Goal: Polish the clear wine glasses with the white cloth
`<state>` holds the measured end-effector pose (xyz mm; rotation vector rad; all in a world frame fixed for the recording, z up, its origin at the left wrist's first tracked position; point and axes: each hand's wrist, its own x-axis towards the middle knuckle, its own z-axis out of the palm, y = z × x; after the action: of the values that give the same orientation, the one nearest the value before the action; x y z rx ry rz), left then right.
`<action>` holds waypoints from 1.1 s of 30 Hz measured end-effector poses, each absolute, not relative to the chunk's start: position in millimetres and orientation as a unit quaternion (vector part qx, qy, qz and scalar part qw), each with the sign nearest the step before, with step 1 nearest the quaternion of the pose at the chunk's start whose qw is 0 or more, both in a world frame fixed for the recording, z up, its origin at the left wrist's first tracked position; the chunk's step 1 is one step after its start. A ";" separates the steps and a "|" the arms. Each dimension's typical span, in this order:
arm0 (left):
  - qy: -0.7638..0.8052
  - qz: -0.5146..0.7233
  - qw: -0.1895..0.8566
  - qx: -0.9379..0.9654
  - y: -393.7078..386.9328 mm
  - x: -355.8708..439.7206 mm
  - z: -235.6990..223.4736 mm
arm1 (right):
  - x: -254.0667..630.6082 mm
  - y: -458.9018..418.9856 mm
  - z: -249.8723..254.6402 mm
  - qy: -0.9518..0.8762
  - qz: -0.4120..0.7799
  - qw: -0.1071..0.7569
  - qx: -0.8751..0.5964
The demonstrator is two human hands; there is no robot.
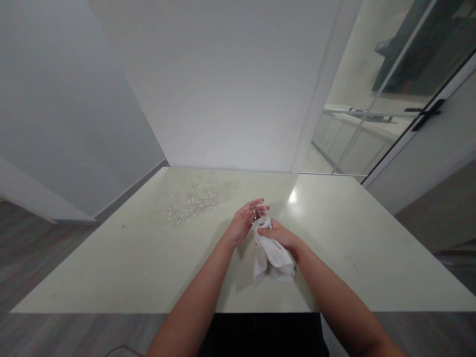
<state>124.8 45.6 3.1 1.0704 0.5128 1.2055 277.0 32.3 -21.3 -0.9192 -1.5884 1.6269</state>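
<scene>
My left hand (244, 221) is wrapped round a small clear glass (260, 212), its fingers curling behind the transparent wall. Against the glass's near side, my right hand (279, 233) grips a white cloth (273, 255) between thumb and fingers. The rest of the cloth hangs down in folds toward the table. Where cloth and glass meet, the exact contact is partly covered by the fingers. To the left on the table stands a group of several clear glasses (191, 202), close together and hard to tell apart.
The pale, glossy table (122, 267) reaches to a white wall (230, 99) at its far edge. Behind the right corner is a glass-paned door (357, 129) with a black handle (427, 115). Grey floor (26, 248) shows at the sides.
</scene>
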 end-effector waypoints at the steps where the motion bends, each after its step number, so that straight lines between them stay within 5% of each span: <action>1: 0.230 0.538 0.660 0.472 45.5 125.9 3.4 | 275.4 32.5 -20.9 -0.619 0.596 0.361 -0.362; 6: 0.338 0.601 0.563 0.456 50.3 135.9 -3.8 | 272.1 43.8 -22.6 -0.712 0.386 0.416 -0.414; 13: 0.205 0.512 0.680 0.483 37.8 130.0 1.6 | 284.3 27.8 -18.6 -0.553 0.732 0.246 -0.312; 16: 0.164 0.496 0.684 0.510 36.3 125.6 5.8 | 282.8 23.4 -18.5 -0.530 0.761 0.225 -0.299; 21: 0.240 0.581 0.548 0.552 44.4 129.0 3.2 | 275.4 42.3 -27.5 -0.747 0.425 0.344 -0.378; 25: 0.269 0.631 0.473 0.553 46.3 138.0 0.5 | 274.5 52.7 -34.7 -0.817 0.167 0.335 -0.439; 33: 0.296 0.685 0.495 0.445 48.2 137.5 0.8 | 276.3 46.9 -27.6 -0.804 0.096 0.417 -0.412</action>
<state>137.5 48.2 0.8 1.0780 0.7183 1.6595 276.3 46.9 -27.6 -1.0351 -2.0177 0.2416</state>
